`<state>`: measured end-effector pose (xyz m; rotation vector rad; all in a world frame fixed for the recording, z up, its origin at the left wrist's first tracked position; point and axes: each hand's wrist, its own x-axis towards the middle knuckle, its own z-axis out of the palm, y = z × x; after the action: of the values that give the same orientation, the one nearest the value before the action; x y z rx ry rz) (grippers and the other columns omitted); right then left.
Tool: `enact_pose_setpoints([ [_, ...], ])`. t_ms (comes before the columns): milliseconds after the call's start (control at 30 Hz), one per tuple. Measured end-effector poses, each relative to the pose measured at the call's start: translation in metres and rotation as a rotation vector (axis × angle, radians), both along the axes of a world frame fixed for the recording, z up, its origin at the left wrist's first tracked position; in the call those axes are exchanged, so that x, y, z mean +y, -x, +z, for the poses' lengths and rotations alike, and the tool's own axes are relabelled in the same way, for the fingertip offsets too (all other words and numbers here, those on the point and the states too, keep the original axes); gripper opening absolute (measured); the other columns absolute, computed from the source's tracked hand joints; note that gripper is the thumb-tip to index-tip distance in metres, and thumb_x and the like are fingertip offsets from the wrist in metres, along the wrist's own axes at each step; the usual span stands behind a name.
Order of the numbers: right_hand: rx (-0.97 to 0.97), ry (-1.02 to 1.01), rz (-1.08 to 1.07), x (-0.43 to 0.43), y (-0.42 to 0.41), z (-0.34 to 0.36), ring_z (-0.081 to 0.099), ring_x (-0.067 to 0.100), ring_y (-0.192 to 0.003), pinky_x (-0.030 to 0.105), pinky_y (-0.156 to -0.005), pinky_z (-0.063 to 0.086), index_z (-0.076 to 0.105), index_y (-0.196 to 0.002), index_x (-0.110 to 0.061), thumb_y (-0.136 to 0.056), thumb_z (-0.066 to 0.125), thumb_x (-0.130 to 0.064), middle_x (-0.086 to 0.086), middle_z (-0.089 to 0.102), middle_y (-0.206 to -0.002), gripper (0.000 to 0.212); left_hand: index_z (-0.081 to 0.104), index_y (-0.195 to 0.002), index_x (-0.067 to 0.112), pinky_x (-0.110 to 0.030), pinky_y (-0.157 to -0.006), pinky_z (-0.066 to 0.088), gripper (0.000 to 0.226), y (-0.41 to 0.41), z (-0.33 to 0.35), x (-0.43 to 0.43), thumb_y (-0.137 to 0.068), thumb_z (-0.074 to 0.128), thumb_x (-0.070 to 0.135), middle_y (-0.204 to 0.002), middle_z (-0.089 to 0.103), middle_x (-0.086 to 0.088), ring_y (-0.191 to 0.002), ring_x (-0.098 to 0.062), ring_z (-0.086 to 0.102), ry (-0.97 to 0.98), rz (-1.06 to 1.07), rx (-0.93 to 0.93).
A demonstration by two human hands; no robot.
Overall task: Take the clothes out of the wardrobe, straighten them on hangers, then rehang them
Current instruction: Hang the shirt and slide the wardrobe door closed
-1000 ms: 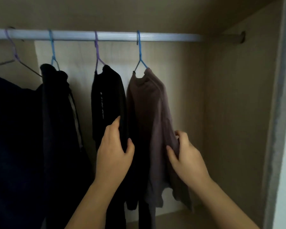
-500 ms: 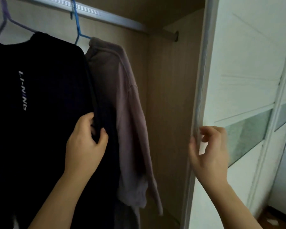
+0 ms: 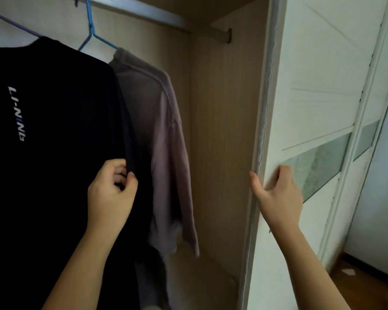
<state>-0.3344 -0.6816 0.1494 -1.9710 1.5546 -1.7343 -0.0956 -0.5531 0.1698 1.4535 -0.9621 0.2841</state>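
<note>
Head view: the left hand is pinching the right edge of the black T-shirt between thumb and curled fingers, closed on the fabric at about mid-height of the garment; the shirt is hanging from a purple hanger, its long axis running straight down, its white chest lettering facing the camera; the hanger's hook is out of frame at the top, so I cannot tell from here how it is sitting on the rail.

Just to the right and partly behind, the mauve sweatshirt is hanging on a blue hanger, touching or nearly touching the black shirt along its left side; its sleeve is drooping down toward the wardrobe floor.

The right hand is resting against the front edge of the white sliding door, fingers spread and open, thumb toward the wardrobe interior, gripping nothing.

Key relation: the black shirt is lying directly in the left hand, up and to the left of the fingers; its hanger is sitting well above the grip; the left hand is clearly the nearer one, the right being well apart across the bare side panel.

Container: the wardrobe is holding both garments; the space right of the sweatshirt is showing no clothes; judging from this, removal is not yet begun.
</note>
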Motion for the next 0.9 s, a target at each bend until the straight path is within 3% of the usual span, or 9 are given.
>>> enact_pose_setpoints([
  [400,0.055,0.014,0.064,0.055,-0.021,0.002,0.045,0.019,-0.066,0.029,-0.058,0.031,0.036,-0.087,-0.015,-0.076,0.058,-0.054,0.001,0.043,-0.076,0.046,0.057,-0.093,0.025,-0.007,-0.063,0.043,0.025,0.015,-0.020,0.038,-0.082,0.058,0.003,-0.082,0.060,0.012,-0.070,0.007,0.054,-0.034,-0.121,0.061],
  [733,0.057,0.034,0.188,0.146,-0.068,0.003,0.043,0.021,-0.066,0.029,-0.058,0.030,0.045,-0.094,-0.004,-0.071,0.057,-0.062,0.001,0.045,-0.076,0.063,0.059,-0.107,0.017,0.002,-0.081,0.037,0.023,0.019,-0.038,0.126,-0.085,0.057,0.011,-0.098,0.061,0.007,-0.093,0.013,0.052,-0.097,0.011,-0.179],
  [833,0.067,0.106,0.227,0.175,-0.083,0.002,0.039,0.020,-0.058,0.022,-0.044,0.018,0.046,-0.088,-0.006,-0.070,0.052,-0.067,-0.001,0.043,-0.072,0.064,0.058,-0.112,0.016,-0.004,-0.085,0.038,0.032,0.016,-0.040,0.158,-0.086,0.048,0.030,-0.105,0.058,0.009,-0.098,0.004,0.053,-0.132,0.101,-0.270],
  [900,0.067,0.134,0.270,0.194,-0.094,0.000,0.036,0.019,-0.055,0.012,-0.046,0.014,0.046,-0.085,-0.006,-0.069,0.048,-0.067,-0.001,0.042,-0.069,0.064,0.057,-0.114,0.013,-0.017,-0.088,0.039,0.040,0.013,-0.039,0.180,-0.085,0.041,0.034,-0.108,0.059,0.003,-0.103,-0.008,0.054,-0.143,0.180,-0.305],
])
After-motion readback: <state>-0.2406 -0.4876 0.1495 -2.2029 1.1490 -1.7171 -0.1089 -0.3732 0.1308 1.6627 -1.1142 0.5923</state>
